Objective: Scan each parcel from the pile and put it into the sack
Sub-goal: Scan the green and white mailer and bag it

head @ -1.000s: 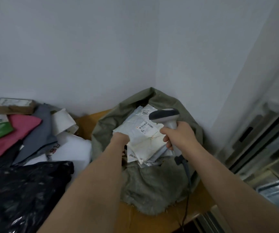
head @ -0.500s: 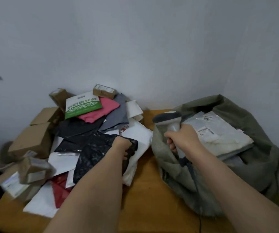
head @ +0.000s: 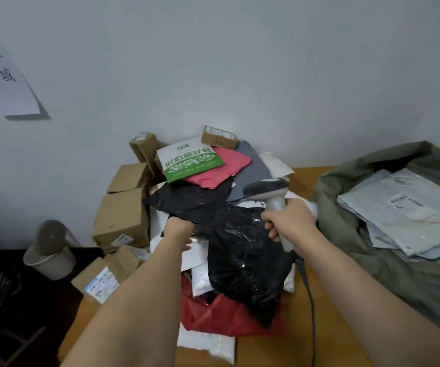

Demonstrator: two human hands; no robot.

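A pile of parcels lies on the wooden table (head: 301,340); a crinkled black plastic parcel (head: 242,250) is on top. My left hand (head: 179,231) reaches to this parcel's upper left edge and touches it. Its fingers point down behind the knuckles and are hidden. To the right, my right hand (head: 290,223) grips the handle of a grey barcode scanner (head: 266,188), whose head is raised over the pile and whose cable trails down the table. The olive sack (head: 346,234) stands open at the right, with grey mailers (head: 398,207) stacked inside.
Cardboard boxes (head: 121,218) stand at the pile's left. A green-and-white bag (head: 189,161), a pink mailer (head: 221,168) and a red bag (head: 221,316) lie in the pile. A white bin (head: 49,250) is on the floor at left. A paper sign (head: 4,75) hangs on the wall.
The view swung left from the sack to the pile. My left hand left the mailers in the sack and moved onto the black parcel. The right hand kept the scanner.
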